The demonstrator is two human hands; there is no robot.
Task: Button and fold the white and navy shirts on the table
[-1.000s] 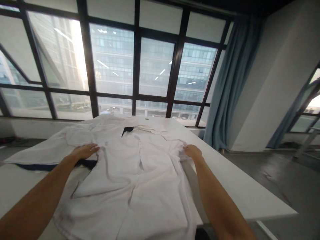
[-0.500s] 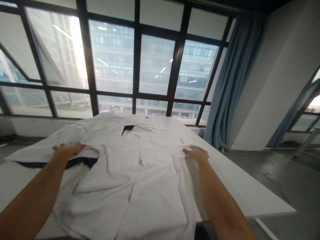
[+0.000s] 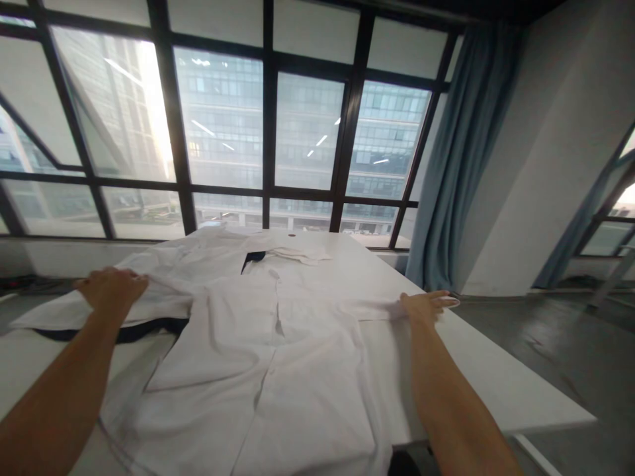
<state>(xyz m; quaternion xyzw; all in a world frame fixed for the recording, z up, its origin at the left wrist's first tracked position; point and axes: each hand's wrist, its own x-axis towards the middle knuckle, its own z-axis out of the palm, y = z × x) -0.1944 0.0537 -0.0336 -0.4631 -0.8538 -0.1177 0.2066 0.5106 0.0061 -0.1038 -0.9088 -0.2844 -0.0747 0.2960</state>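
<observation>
Head view: nearest, the white button-front cotton shirt [image 3: 268,357] lies face up on the white desk [image 3: 496,377], hem toward the viewer. Left hand [image 3: 113,288] curls loosely on the left sleeve, seemingly pinching cloth; right hand [image 3: 425,305] lies flat and open on the right sleeve's end. Best to draw both sleeves outward evenly, palms low, so the placket stays straight.

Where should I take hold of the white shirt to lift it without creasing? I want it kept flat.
Judging by its pose, grip the white shirt at the two shoulders beside the collar, coming from the near edge of the table. It lies front up, sleeves spread outward under the left hand and right hand.
</observation>
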